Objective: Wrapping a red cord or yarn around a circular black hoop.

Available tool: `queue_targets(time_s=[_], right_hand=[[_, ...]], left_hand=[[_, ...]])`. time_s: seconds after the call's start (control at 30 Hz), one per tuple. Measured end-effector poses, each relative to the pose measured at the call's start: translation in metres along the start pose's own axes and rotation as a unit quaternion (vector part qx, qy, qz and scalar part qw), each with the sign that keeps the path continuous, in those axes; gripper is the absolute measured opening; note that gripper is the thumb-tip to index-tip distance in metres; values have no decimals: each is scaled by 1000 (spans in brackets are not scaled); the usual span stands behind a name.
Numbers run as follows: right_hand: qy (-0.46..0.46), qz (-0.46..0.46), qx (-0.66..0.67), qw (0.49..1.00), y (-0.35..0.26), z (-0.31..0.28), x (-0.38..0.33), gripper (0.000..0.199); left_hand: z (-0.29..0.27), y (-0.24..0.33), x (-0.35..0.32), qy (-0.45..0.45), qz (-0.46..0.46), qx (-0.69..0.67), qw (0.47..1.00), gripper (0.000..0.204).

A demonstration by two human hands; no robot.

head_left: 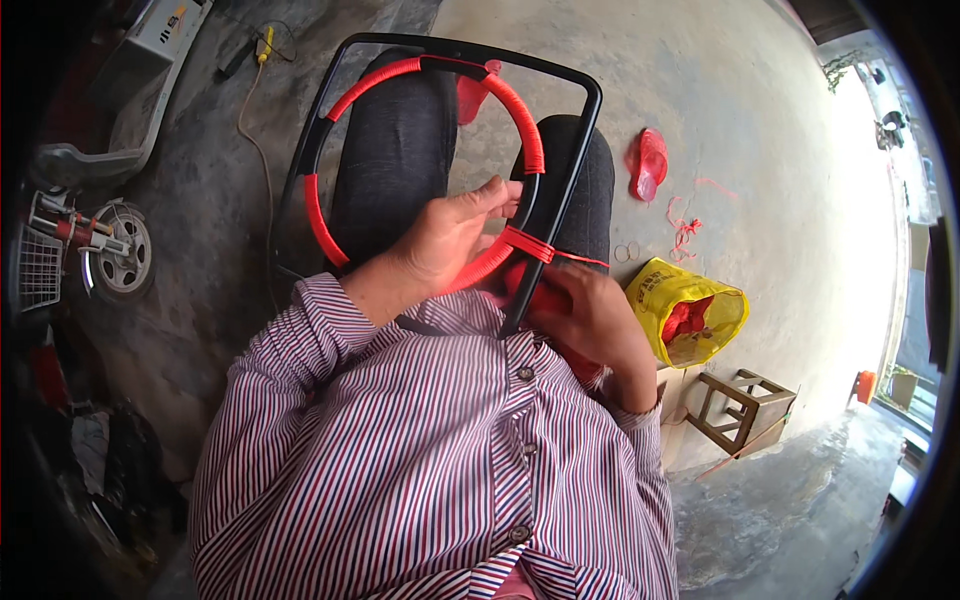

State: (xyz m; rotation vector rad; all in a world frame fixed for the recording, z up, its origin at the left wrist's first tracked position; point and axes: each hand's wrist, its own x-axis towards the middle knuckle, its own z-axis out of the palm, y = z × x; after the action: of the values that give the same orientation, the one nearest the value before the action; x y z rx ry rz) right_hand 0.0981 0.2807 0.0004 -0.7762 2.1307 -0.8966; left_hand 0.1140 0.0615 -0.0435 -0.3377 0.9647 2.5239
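A black rectangular metal frame (592, 120) lies across my lap with a black ring inside it. Red cord wrapping (515, 110) covers much of the ring, leaving black gaps. My left hand (440, 235) reaches over the ring's lower part; its thumb and fingers close at the bare stretch on the right, some fingertips hidden behind it. Several red strands (528, 245) tie the ring to the frame's right bar. Just below that tie, my right hand (585, 310) curls around a red bundle (545, 295), probably cord, partly hidden by the bar and fingers.
A yellow bag (650, 300) with red material inside stands right of my knee, beside a small wooden stool (745, 410). Red slippers (650, 165) and loose red cord (685, 235) lie on the concrete floor. A wheeled vehicle (120, 250) stands at left, near a cable (245, 130).
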Motion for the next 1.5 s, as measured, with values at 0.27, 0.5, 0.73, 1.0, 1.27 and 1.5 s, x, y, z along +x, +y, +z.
queue_targets(time_s=[0.27,0.5,0.73,1.0,1.27,1.5], right_hand=[[300,-85,434,845,34,7,34,74],[352,-195,-128,907,-8,17,59,71],[388,-172,386,819,9,2,41,32],[142,93,182,969,54,-35,-13,24],[156,80,228,958,79,-24,-28,20],[465,-95,605,639,137,-53,-95,25]], left_hand=[[-12,-9,8,43,-45,27,998,32],[-3,-13,-7,60,340,286,894,56],[-12,-12,0,77,344,289,890,53],[-17,-4,2,134,80,169,973,35],[-3,-4,11,69,10,162,984,50],[-3,4,9,-4,-61,100,993,49]])
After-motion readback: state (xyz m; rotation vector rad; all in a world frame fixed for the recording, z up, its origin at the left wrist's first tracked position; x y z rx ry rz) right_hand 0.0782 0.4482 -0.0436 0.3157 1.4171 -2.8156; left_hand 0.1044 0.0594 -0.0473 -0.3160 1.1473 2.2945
